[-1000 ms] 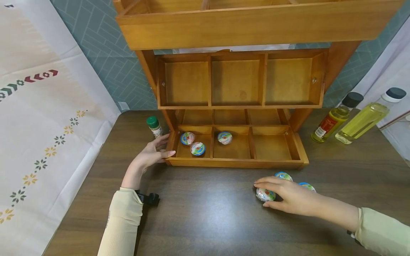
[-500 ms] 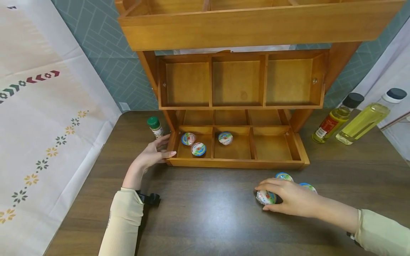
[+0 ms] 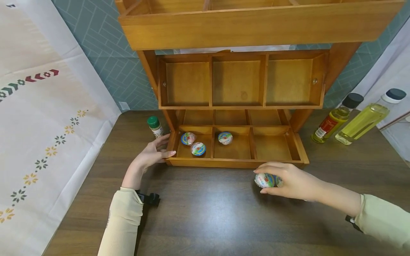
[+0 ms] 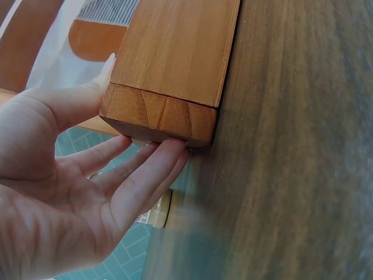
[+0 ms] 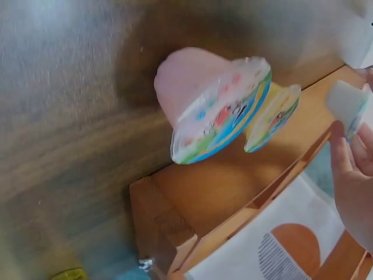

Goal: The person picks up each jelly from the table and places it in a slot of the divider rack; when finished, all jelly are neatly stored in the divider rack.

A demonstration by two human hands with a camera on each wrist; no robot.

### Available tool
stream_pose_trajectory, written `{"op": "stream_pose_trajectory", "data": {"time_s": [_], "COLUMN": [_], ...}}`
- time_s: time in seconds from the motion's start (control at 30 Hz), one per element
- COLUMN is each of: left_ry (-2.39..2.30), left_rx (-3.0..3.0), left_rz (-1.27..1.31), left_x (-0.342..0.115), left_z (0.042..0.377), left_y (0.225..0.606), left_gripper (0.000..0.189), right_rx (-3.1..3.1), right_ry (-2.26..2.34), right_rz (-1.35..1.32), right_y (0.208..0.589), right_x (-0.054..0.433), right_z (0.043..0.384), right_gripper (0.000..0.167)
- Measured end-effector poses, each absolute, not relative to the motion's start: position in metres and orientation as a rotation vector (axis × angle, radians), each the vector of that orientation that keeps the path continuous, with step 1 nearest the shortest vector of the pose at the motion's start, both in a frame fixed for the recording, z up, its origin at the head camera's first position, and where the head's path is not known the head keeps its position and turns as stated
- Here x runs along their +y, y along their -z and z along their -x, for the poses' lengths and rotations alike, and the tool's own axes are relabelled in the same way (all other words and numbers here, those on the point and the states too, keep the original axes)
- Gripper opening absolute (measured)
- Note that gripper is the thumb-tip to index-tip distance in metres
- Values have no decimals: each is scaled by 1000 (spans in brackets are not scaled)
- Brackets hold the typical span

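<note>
My right hand (image 3: 288,179) pinches a small foil-lidded jelly cup (image 3: 264,180) between thumb and fingers, just in front of the wooden rack. In the right wrist view, this whitish cup (image 5: 345,104) is tilted at the fingertips, with a pink jelly cup (image 5: 198,87) and a yellow one (image 5: 273,114) standing on the table nearby. My left hand (image 3: 152,153) holds the left end of the rack's bottom tray (image 3: 237,163). Its thumb lies by the top rim and its fingers against the outer side, as the left wrist view shows of the hand (image 4: 81,169).
The left compartment holds two jelly cups (image 3: 198,149); the middle one holds a single cup (image 3: 225,138). A green-capped shaker (image 3: 154,126) stands left of the rack. Two oil bottles, one red-labelled (image 3: 331,122) and one plain (image 3: 363,121), stand right. Upper trays (image 3: 243,106) overhang the bottom one.
My right hand has moved up toward the rack with the jelly cup in its fingers, now covering much of the other loose cups. The left hand stays on the tray's end.
</note>
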State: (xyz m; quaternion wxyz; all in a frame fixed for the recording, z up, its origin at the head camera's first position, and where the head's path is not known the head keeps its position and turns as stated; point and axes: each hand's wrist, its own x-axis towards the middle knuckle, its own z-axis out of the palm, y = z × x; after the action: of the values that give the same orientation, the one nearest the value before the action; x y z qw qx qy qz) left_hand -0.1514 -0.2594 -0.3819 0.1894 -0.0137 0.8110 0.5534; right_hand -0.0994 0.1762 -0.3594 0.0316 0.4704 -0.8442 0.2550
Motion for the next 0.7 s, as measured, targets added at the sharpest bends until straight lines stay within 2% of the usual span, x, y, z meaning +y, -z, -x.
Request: {"op": "stream_pose_trajectory", "data": {"time_s": [0.37,0.7], "left_ry": [-1561,-1561], "left_rx": [2260,2259], "left_rz": [38,41], "left_x": [-259,-258], "left_z": [150,152], "left_y": [383,380], "left_gripper": [81,81], "right_rx": [-2732,-2709], "right_ry": [-1045,-1018], "right_rz": [-1243,-1223], "right_y": [355,349], "right_x": [166,154], "right_z": [134,167], "right_gripper": [48,46]}}
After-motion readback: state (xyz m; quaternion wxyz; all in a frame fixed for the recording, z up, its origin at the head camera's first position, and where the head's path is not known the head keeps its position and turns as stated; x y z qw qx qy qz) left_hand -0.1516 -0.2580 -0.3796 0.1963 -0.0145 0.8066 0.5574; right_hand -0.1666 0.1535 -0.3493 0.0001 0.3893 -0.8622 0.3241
